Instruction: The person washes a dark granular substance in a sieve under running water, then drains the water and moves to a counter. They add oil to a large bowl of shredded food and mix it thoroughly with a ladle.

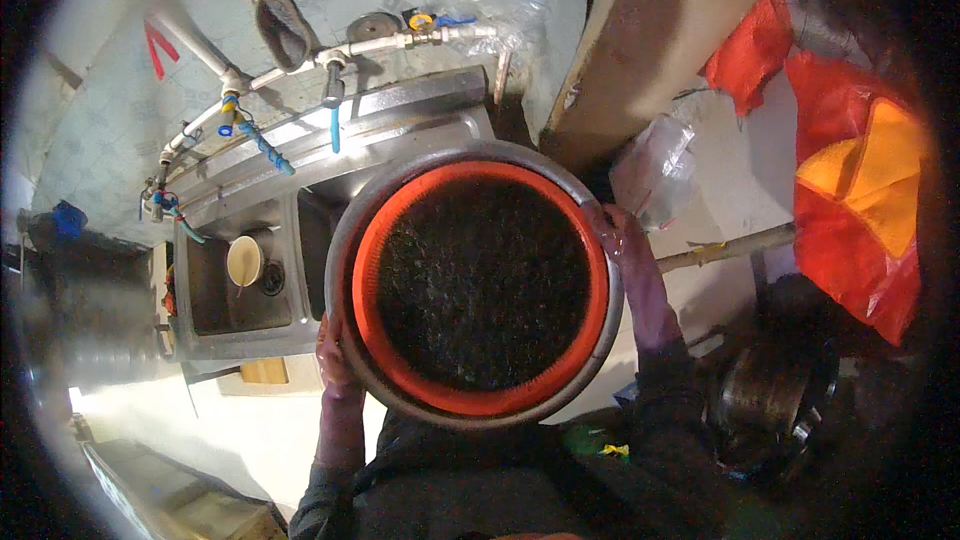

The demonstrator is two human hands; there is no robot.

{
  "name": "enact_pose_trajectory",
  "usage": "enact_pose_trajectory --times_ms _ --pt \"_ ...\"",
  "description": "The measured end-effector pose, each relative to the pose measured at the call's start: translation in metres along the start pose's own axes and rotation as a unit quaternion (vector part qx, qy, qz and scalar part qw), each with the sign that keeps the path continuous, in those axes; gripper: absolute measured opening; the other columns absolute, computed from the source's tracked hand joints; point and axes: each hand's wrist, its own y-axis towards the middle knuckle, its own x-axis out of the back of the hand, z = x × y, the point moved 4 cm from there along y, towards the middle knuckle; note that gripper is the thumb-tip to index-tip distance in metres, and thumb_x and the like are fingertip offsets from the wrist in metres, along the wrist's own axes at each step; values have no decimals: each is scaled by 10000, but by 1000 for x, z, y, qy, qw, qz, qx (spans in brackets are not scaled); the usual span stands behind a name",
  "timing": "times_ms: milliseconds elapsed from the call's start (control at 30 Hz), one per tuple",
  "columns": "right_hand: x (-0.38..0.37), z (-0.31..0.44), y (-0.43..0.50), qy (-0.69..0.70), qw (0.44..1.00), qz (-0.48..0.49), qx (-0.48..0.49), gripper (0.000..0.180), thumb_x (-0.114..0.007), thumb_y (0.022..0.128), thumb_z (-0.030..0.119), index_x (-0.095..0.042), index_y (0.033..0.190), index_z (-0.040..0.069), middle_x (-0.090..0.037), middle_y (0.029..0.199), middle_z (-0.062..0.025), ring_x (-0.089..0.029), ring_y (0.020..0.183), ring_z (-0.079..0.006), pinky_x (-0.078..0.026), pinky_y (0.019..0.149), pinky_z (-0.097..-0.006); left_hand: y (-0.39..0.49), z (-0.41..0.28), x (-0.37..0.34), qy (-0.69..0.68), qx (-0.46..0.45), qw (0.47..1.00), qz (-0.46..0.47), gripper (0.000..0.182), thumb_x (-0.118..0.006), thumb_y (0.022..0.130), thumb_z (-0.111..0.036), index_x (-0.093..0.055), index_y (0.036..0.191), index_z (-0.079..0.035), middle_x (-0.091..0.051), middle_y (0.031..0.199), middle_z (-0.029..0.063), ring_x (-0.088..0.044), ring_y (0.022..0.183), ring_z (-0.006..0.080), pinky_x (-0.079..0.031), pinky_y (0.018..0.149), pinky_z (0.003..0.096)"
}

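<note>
My left hand [334,352] grips the left side of a large grey round basin [341,240]. The basin's right rim is in my right hand [619,229]. Inside it sits a red-orange plastic basket or sieve [365,292], filled with a dark, fine-textured mass [484,285] that I cannot identify. Both vessels are close below the camera, in front of my body. The basin overlaps the right part of a stainless steel sink [304,337], and its underside is hidden, as are most of my fingertips.
A pale bowl [244,261] with a thin utensil stands in the left sink compartment, near the drain [271,279]. White pipes [375,45] with valves run along the tiled wall. Right are a clear plastic bag [656,161], red bags [825,232] and a dark metal pot [761,397].
</note>
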Motion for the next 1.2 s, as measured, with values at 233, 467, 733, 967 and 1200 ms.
enact_pose_trajectory --times_ms 233,467,733,967,1200 --pt "3 -15 45 -140 984 39 99 434 -628 967 413 -663 1152 22 -701 1051 -162 -666 914 -275 -509 836 -376 -40 20 -13 -65 72 992 -77 421 -643 1000 -277 -576 1343 -42 -669 1226 85 -652 1090 231 -535 946 370" --pt "-2 46 21 -406 786 -227 408 497 -709 909 444 -659 1119 -3 -703 968 -207 -692 880 -371 -541 827 -468 -70 13 -5 115 129 975 -141 435 -655 999 -260 -565 1344 -12 -667 1228 80 -624 1090 182 -486 962 330" --pt "-36 22 -52 -500 854 -76 120 604 -654 939 258 -436 1428 -20 -609 1228 -238 -594 1167 -402 -552 921 -492 -93 17 3 191 161 960 -125 407 -648 1004 -279 -595 1288 8 -687 1168 73 -612 1083 184 -455 992 340" --pt "-42 4 -25 -464 843 -108 252 555 -673 851 64 -512 1374 -29 -583 1323 -253 -581 1192 -424 -511 1010 -486 -105 14 15 431 130 890 -73 588 -649 992 -329 -490 1391 72 -618 1317 208 -558 1252 268 -429 1071 376" --pt "-34 -9 -25 -274 935 -81 210 507 -688 869 86 -537 1346 2 -599 1310 -226 -572 1213 -426 -514 998 -500 -68 -21 -53 513 1 858 -8 821 -633 952 -199 -135 1571 11 -433 1493 293 -377 1440 391 -338 1175 435"
